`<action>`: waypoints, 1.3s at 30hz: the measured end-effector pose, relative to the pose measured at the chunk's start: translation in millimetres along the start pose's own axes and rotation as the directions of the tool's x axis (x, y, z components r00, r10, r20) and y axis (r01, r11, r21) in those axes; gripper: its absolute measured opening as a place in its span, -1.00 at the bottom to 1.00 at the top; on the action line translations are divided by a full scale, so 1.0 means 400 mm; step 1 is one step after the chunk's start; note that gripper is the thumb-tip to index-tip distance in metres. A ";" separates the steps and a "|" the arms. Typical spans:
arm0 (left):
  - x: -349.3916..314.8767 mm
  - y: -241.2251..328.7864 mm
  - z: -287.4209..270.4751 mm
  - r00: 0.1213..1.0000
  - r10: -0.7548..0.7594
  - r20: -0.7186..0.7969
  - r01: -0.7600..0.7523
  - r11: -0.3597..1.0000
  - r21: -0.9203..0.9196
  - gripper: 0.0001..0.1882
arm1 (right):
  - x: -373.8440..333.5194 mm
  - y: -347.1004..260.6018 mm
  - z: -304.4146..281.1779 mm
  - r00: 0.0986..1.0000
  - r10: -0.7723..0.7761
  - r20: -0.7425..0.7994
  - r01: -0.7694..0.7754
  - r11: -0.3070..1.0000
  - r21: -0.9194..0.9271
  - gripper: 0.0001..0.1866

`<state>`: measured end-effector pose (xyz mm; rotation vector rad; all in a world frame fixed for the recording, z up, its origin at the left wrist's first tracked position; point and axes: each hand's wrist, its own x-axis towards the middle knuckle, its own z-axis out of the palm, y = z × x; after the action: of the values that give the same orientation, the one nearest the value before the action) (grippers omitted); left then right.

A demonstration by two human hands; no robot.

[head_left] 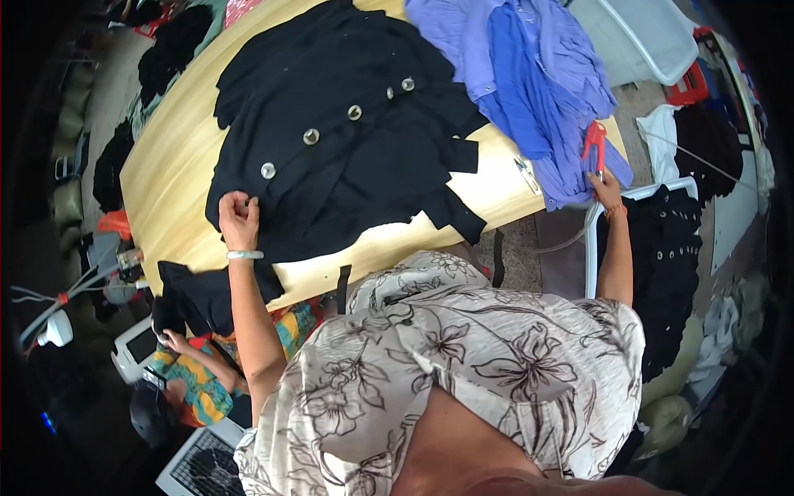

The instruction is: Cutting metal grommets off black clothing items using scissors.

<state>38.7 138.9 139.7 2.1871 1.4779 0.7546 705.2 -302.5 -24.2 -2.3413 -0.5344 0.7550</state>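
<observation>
Black buttoned garment on a pale wooden worktable, attended by two bare hands

Item: black garment (322, 182), spread over the worktable (174, 178) in front of the person; four round, shiny buttons (311, 136) in a slanting row, plus a smaller fastening near the upper end.

Left hand (239, 217): at the garment's near left edge, below the lowest button; thumb and fingertips drawn together, pinching the black cloth. Pale bangle (245, 255) at the wrist.

Right hand (606, 189): fingers closed about the lower end of a red tool (594, 142), which stands up from the grip; exact finger placement partly hidden. Clear hose (566, 245) runs below. Lavender garment (571, 83) beside, heaped at the table's right end, with a deeper blue piece (521, 83) among its folds.

Adjacent, right: white-rimmed bin (590, 256) holding black buttoned clothing (662, 248).

Adjacent, lower left: co-worker in patterned clothing (207, 403), one hand on dark cloth.
</observation>
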 end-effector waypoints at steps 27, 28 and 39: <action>0.018 0.000 -0.020 0.997 0.061 0.057 -0.047 0.976 -0.213 -0.77 | -0.486 -0.630 0.204 0.609 -0.674 -0.417 0.757 0.652 0.053 -0.54; 0.016 0.007 -0.026 0.997 0.072 0.039 -0.062 0.977 -0.204 -0.77 | -0.502 -0.693 0.233 0.589 -0.724 -0.361 0.801 0.581 0.143 -0.52; 0.009 0.005 -0.027 0.995 0.093 0.048 -0.074 0.948 -0.311 -0.81 | -0.595 -1.027 0.537 0.505 -0.753 0.422 0.848 0.525 -0.079 -0.80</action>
<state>34.5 141.7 150.2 2.0231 1.1544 0.8736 315.2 -37.4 197.9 -1.8011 -1.8584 0.6126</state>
